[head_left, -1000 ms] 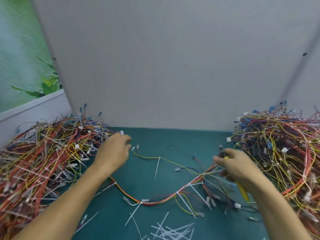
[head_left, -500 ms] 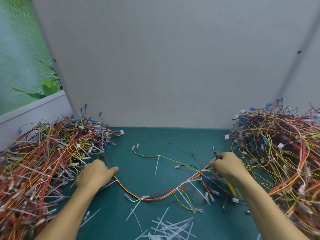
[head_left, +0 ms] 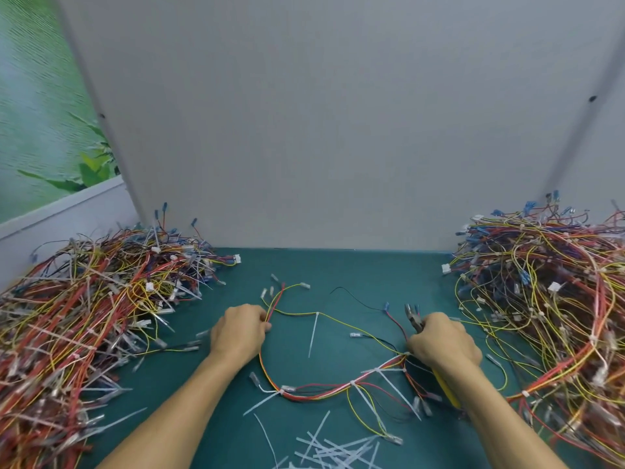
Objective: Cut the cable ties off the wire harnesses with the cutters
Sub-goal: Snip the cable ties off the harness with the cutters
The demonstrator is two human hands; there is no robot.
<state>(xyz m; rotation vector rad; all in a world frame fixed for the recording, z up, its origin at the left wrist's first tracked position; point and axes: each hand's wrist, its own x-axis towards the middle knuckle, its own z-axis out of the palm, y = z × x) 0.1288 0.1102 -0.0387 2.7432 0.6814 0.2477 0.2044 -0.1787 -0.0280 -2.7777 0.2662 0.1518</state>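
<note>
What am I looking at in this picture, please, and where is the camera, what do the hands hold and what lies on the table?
No machine here: a person works with bare hands, and the single camera sits on their head, looking down. The left hand grips a wire harness spread on the green mat. The right hand holds yellow-handled cutters. White cable ties bind the harness; cut-off ties lie nearest the camera. More harnesses are heaped in a left pile and a right pile.
</note>
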